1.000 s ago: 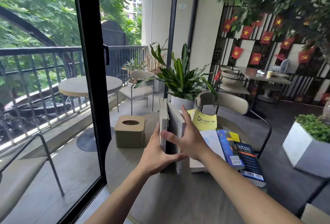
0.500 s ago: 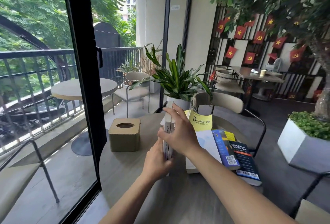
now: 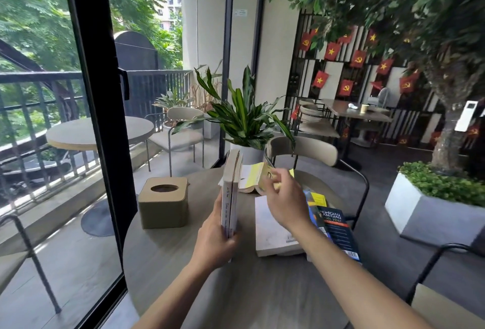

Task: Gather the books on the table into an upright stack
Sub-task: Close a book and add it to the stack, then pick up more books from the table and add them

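Observation:
Two pale books (image 3: pixel 231 192) stand upright together on the round grey table (image 3: pixel 262 297), spines toward me. My left hand (image 3: pixel 217 243) grips them at their near lower edge. My right hand (image 3: pixel 280 201) hovers to their right with fingers apart, its fingertips at a yellow book (image 3: pixel 253 177) lying partly open behind. A white book (image 3: pixel 270 229) lies flat under my right wrist. A blue book (image 3: pixel 312 205) and a dark book (image 3: pixel 337 231) lie flat to its right, overlapping.
A tan tissue box (image 3: pixel 163 202) stands left of the upright books. A potted plant (image 3: pixel 242 124) and a grey chair (image 3: pixel 304 150) are behind the table. A glass door with a black frame (image 3: pixel 99 118) runs along the left. A white planter (image 3: pixel 430 205) is at right.
My right hand has let go of the upright books and moved right to the yellow book. My left hand now holds the two upright books alone, pressed flat together.

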A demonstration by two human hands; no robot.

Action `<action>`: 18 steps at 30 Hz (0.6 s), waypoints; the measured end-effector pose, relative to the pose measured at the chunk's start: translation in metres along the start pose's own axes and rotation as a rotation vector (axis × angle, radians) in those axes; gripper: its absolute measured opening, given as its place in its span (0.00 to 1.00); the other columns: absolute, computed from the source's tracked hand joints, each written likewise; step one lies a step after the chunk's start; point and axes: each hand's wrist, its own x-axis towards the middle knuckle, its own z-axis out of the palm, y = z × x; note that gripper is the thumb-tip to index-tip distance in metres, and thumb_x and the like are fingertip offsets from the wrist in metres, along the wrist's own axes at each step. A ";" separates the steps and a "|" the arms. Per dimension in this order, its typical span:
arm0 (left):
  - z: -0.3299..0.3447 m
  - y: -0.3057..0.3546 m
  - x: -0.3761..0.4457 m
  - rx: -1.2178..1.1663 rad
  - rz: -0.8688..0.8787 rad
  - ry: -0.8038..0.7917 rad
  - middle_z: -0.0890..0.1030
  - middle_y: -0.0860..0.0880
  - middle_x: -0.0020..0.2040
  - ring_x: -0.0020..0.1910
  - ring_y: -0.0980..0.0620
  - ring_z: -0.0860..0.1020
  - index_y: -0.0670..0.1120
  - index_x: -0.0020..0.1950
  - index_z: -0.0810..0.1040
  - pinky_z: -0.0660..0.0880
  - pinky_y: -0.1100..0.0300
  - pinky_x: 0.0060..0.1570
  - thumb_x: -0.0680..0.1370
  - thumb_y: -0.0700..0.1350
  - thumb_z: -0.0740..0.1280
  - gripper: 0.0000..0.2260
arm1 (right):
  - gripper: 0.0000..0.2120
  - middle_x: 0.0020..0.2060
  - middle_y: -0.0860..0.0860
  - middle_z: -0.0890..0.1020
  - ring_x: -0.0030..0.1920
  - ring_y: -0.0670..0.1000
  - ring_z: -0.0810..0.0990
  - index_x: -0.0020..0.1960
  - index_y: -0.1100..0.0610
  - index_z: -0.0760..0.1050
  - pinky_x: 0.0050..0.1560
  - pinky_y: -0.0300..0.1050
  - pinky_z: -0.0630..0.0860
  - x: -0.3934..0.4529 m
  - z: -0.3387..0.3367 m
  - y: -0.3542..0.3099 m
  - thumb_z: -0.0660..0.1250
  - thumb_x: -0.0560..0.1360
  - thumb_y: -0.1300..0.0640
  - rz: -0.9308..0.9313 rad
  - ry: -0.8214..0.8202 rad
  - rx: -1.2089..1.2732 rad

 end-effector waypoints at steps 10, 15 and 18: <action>0.002 -0.001 0.004 -0.020 -0.014 -0.026 0.80 0.48 0.57 0.53 0.42 0.79 0.52 0.77 0.58 0.79 0.46 0.49 0.70 0.43 0.69 0.38 | 0.54 0.73 0.58 0.62 0.71 0.61 0.65 0.76 0.61 0.53 0.63 0.56 0.71 0.007 -0.006 0.055 0.73 0.64 0.33 0.424 -0.305 -0.687; 0.003 -0.003 0.004 -0.022 -0.021 -0.027 0.80 0.50 0.54 0.49 0.44 0.79 0.53 0.77 0.57 0.78 0.51 0.46 0.70 0.42 0.69 0.37 | 0.46 0.71 0.57 0.67 0.68 0.59 0.71 0.72 0.61 0.63 0.59 0.52 0.74 0.015 -0.005 0.048 0.76 0.64 0.39 0.446 -0.377 -0.758; 0.003 -0.002 0.004 -0.020 -0.030 -0.028 0.77 0.53 0.50 0.44 0.48 0.77 0.52 0.77 0.58 0.74 0.58 0.41 0.71 0.41 0.69 0.37 | 0.34 0.65 0.56 0.75 0.63 0.58 0.76 0.64 0.59 0.72 0.56 0.49 0.77 0.018 -0.006 0.044 0.77 0.66 0.42 0.470 -0.403 -0.727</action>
